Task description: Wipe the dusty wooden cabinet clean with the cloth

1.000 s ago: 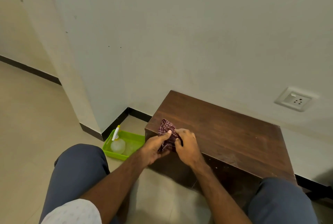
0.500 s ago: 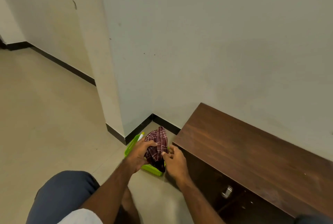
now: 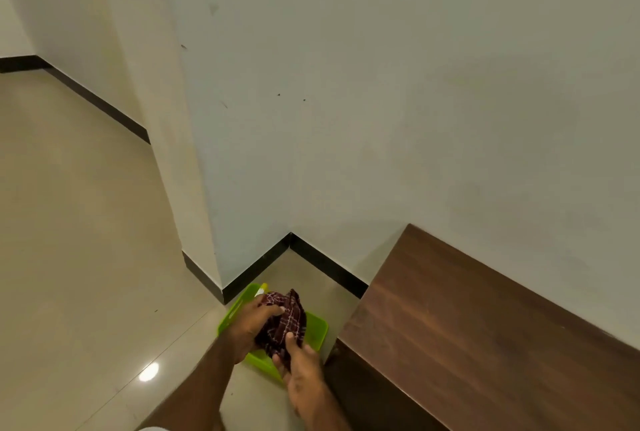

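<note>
Between my two hands, the cloth [image 3: 284, 323] is bunched into a dark red checked wad and held above the green tray [image 3: 317, 329], clear of the cabinet. My left hand [image 3: 251, 326] clasps the wad from its left side, thumb laid across the upper folds. My right hand [image 3: 300, 366] pinches the lower edge of the wad from below, index finger pointing up along the fabric. Both hands are closed on the cloth.

The green tray sits on the floor [image 3: 86, 257] directly under my hands, its far corner close to the black skirting [image 3: 256, 269] where two walls meet. A small yellow-and-white tip [image 3: 262, 288] shows at the tray's far rim, just beyond the cloth; what it belongs to cannot be determined.

The wooden cabinet [image 3: 485, 337] stands to the right of my right hand, its near left corner just beside the tray. Its dark brown top runs along the wall [image 3: 415, 118] away to the right. Its front face is in shadow below my right wrist.
</note>
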